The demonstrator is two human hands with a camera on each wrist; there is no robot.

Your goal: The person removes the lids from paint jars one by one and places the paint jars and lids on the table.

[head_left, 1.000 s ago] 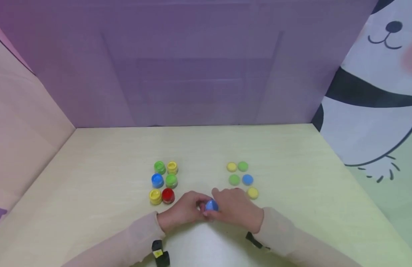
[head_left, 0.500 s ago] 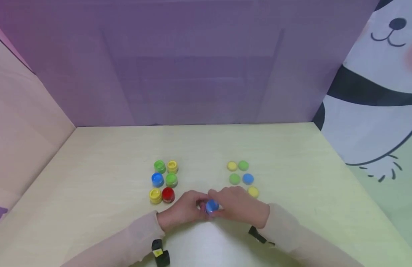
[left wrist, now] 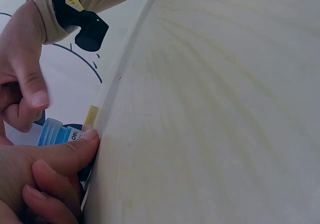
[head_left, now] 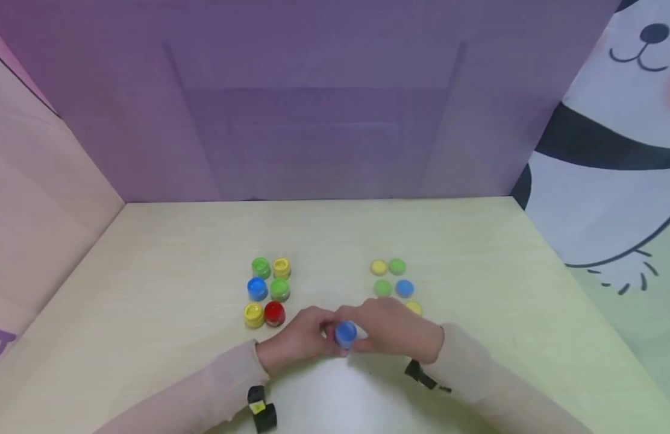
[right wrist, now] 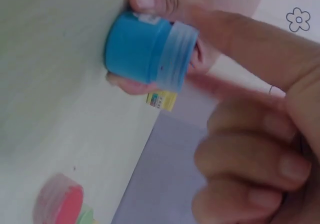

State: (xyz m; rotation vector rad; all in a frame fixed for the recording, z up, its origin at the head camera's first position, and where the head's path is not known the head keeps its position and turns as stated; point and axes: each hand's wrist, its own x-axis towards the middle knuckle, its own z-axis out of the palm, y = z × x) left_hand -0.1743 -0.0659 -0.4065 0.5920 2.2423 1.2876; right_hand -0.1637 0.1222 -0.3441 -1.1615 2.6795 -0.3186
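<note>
A small blue jar [right wrist: 135,47] with a translucent blue lid [right wrist: 176,57] stands between my hands near the front of the table. My left hand [head_left: 302,334] grips the jar's body, thumb on one side and fingers on the other. Over the lid, my right hand [head_left: 397,328] holds its thumb and forefinger spread around it, with a gap showing in the left wrist view. The other right fingers [right wrist: 245,166] are curled in toward the palm. To the left stand several open-looking jars, among them a red jar [head_left: 274,313] and a yellow jar [head_left: 254,315].
Two green jars, one a green jar [head_left: 279,289], a blue jar [head_left: 257,289] and another yellow jar [head_left: 281,268] stand farther left. Flat round lids lie at right, including a blue lid [head_left: 404,289] and a green lid [head_left: 397,266]. A purple panel [head_left: 319,108] rises behind the table.
My right thumb and fingers have spread and shifted off the blue lid toward the right, uncovering more of it. My left hand keeps its grip on the jar.
</note>
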